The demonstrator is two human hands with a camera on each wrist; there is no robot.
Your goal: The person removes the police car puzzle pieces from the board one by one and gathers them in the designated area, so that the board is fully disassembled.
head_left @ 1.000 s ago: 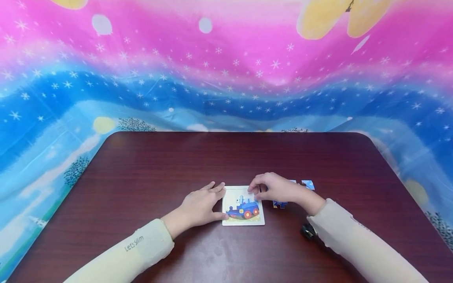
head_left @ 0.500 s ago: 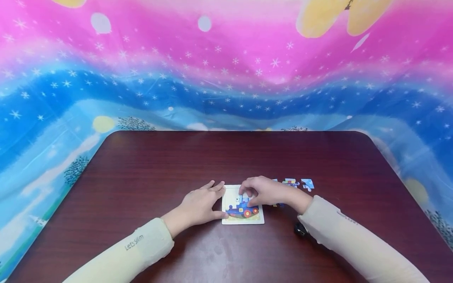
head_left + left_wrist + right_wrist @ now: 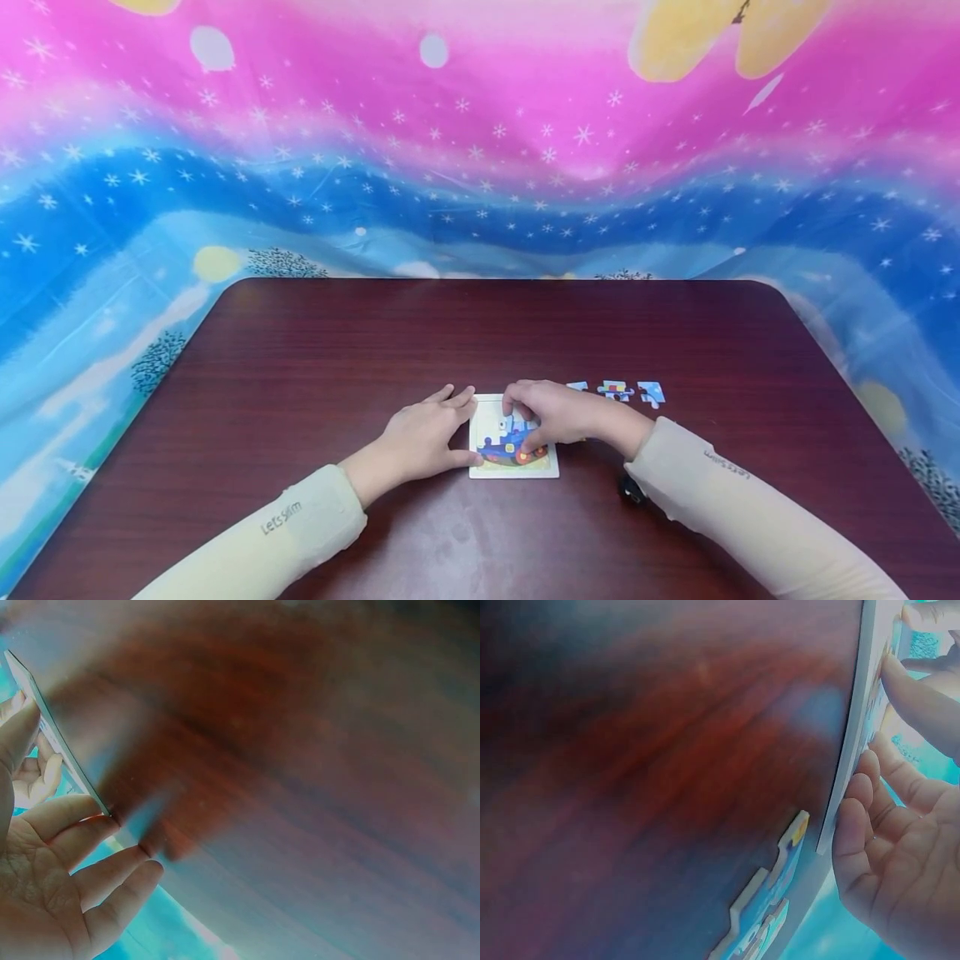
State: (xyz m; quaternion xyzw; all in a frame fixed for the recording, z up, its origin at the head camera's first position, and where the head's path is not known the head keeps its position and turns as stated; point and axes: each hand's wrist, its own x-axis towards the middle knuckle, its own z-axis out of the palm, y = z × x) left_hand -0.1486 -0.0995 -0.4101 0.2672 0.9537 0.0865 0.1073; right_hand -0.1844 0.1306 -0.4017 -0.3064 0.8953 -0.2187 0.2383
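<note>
A square puzzle board (image 3: pixel 514 475) with a pale frame and a blue vehicle with red wheels lies flat on the table. My left hand (image 3: pixel 420 437) has its fingers spread, with thumb and fingertips against the board's left edge; the left wrist view shows this hand (image 3: pixel 67 877) beside the thin board edge (image 3: pixel 71 757). Over the board's right part is my right hand (image 3: pixel 558 414), thumb and fingers bent down onto the picture. In the right wrist view the fingertips of this hand (image 3: pixel 900 832) touch the board's face; whether a piece is under them cannot be told.
Loose puzzle pieces lie right of the board, among them a colourful one (image 3: pixel 617 390) and a light-blue one (image 3: pixel 651 393); another (image 3: pixel 577 386) is partly behind my right hand. A black object (image 3: pixel 632 490) shows by the right sleeve. A patterned cloth (image 3: pixel 480 167) hangs behind the table (image 3: pixel 375 333).
My right hand has moved left from the board's upper right corner and slightly down over the picture, uncovering more loose pieces. My left hand has stayed at the left edge.
</note>
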